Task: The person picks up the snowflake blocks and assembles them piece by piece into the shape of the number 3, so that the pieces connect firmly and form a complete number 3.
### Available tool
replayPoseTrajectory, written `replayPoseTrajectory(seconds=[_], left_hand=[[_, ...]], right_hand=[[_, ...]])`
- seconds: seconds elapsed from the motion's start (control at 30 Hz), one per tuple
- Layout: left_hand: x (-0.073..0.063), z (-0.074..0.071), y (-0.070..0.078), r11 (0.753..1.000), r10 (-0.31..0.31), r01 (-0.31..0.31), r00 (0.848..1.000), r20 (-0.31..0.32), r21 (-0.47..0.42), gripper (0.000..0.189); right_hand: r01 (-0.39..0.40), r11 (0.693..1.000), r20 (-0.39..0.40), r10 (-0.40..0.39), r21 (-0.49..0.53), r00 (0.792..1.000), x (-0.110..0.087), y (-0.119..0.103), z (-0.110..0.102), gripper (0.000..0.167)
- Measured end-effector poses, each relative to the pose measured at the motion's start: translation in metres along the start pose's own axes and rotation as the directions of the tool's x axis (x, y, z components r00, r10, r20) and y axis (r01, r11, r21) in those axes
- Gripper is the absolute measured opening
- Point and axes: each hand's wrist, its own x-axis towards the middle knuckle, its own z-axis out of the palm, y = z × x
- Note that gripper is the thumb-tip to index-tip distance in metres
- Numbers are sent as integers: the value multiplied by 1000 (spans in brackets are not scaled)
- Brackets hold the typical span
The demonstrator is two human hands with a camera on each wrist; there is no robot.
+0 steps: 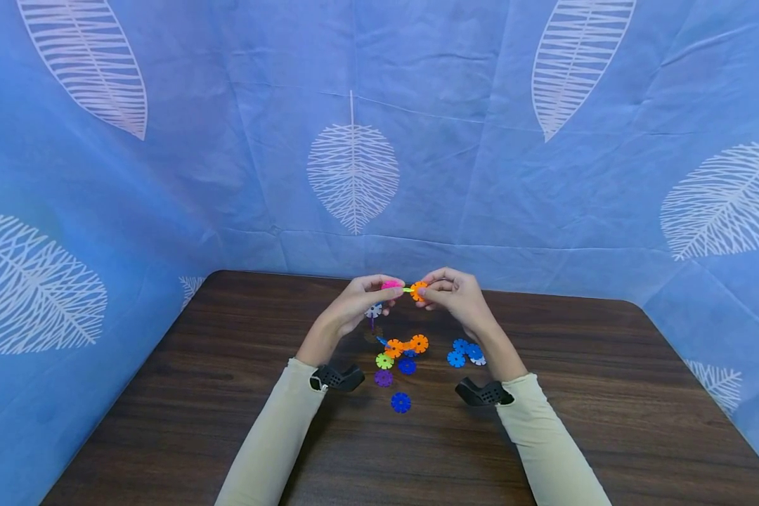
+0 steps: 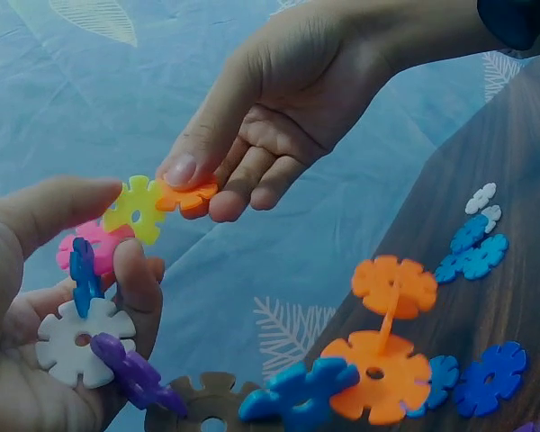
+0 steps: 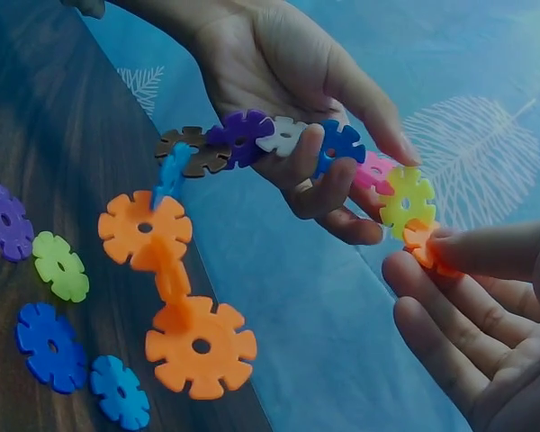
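Note:
Above the table, my left hand point(image 1: 357, 303) holds one end of a chain of notched plastic building discs. Its thumb and fingers pinch around the pink disc point(image 3: 373, 171) and the yellow disc point(image 2: 144, 195). From there a blue disc point(image 3: 342, 148), a white disc point(image 2: 61, 349), a purple disc point(image 2: 130, 369) and a brown disc point(image 3: 207, 160) trail down to a light blue disc point(image 2: 292, 396) and several orange discs point(image 3: 202, 360). Opposite, my right hand point(image 1: 460, 299) pinches a small orange disc point(image 2: 187, 196) between thumb and fingers, its edge meeting the yellow disc.
Loose on the dark wooden table point(image 1: 228, 422) lie a lime disc point(image 1: 384, 360), a purple disc point(image 1: 383, 378) and dark blue discs point(image 1: 401, 403). A cluster of blue discs point(image 1: 459, 346) with white lies by the right forearm. A blue leaf-patterned cloth point(image 1: 417, 176) hangs behind.

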Motion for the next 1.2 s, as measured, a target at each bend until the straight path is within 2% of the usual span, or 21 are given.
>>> replayPoseTrajectory(seconds=[0.23,0.47,0.63,1.03,1.2], left_hand=[[0,0,-1,999,2,-3,1000,-24,-33,42],[-1,1,0,998,6,-9,999,-40,-60,35],[-1,1,-1,999,20,-21,999,-33,-40,32],[-2,2,-2,999,25,-26,999,-31,-43,33],[-2,4,-1,998,23,-25,999,-37,-51,33]], right_hand=[[45,999,-31,-45,-11,998,-3,-3,0,26],[83,996,-13,-83,-38,996,-3,-3,-3,25],[102,994,2,-102,-44,995,-3,-3,-3,24],[95,995,4,-95,-39,995,-4,-6,-3,23],[86,996,-18,-86,-14,996,-5,-5,-2,23]])
